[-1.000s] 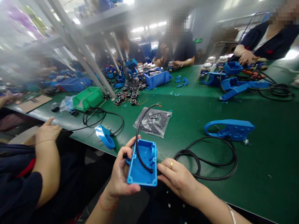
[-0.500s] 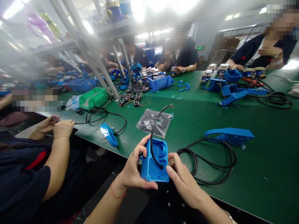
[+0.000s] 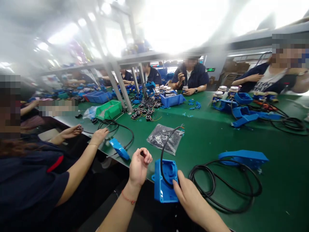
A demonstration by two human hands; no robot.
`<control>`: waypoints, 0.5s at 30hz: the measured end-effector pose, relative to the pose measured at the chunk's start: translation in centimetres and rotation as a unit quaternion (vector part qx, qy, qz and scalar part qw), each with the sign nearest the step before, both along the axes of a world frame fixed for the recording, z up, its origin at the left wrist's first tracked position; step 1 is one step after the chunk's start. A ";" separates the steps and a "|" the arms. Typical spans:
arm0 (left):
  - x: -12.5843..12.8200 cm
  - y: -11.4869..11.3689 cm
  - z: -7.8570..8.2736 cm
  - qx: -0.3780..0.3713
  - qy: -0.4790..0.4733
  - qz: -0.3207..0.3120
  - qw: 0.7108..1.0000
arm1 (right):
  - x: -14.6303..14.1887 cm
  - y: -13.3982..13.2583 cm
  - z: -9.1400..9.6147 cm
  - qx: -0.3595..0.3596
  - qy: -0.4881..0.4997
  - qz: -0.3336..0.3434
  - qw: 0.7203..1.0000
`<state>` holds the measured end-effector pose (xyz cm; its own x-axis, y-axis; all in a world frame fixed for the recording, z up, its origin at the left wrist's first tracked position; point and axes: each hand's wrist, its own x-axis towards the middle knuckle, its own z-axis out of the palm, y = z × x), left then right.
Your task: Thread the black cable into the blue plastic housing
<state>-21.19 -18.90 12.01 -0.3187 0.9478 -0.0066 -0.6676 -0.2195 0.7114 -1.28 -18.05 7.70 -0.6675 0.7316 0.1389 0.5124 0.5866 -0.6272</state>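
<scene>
My right hand (image 3: 187,191) holds a blue plastic housing (image 3: 165,182) by its right side at the near edge of the green table (image 3: 277,199). A black cable (image 3: 166,145) runs out of the housing and arches up, with bare coloured wire ends at its tip. My left hand (image 3: 139,164) is off the housing, raised to its left with the fingers curled in a loose fist; a small dark bit shows at the fingertips, too small to name. A clear bag of small black parts (image 3: 165,138) lies just beyond the housing.
A coil of black cable (image 3: 224,190) and a blue flat part (image 3: 243,158) lie to the right. A co-worker's hand (image 3: 98,135) reaches by another blue part (image 3: 119,148) on the left. Green bin (image 3: 108,110), blue bin (image 3: 172,99), black components (image 3: 143,112) and people sit further back.
My left hand has let go of the housing and lifted away, fingers curled. The right hand now holds the housing alone. The view has tilted up.
</scene>
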 end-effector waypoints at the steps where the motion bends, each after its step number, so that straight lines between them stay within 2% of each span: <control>1: -0.5 0.2 0.3 -0.015 -0.013 -0.012 1.000 | 0.3 0.0 0.1 -0.005 -0.004 0.010 1.000; 5: -2.1 0.8 1.5 -0.053 -0.023 -0.056 0.997 | 1.6 0.0 0.8 -0.003 -0.004 0.072 0.997; 9: -2.9 1.8 1.8 -0.075 -0.021 -0.069 0.995 | 2.0 -0.1 2.1 -0.015 -0.053 0.127 0.990; 12: -3.2 2.5 1.7 -0.081 -0.012 -0.076 0.994 | 2.0 -0.1 2.9 -0.031 -0.118 0.147 0.982; 15: -3.1 2.5 1.6 -0.082 0.000 -0.081 0.993 | 2.0 0.7 3.3 -0.015 -0.156 0.132 0.979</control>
<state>-24.26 -16.44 13.66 -0.1622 0.9728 -0.1652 -0.6845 0.0097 0.7290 0.76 -17.36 11.04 -0.8399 0.5292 -0.1202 0.5152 0.7081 -0.4828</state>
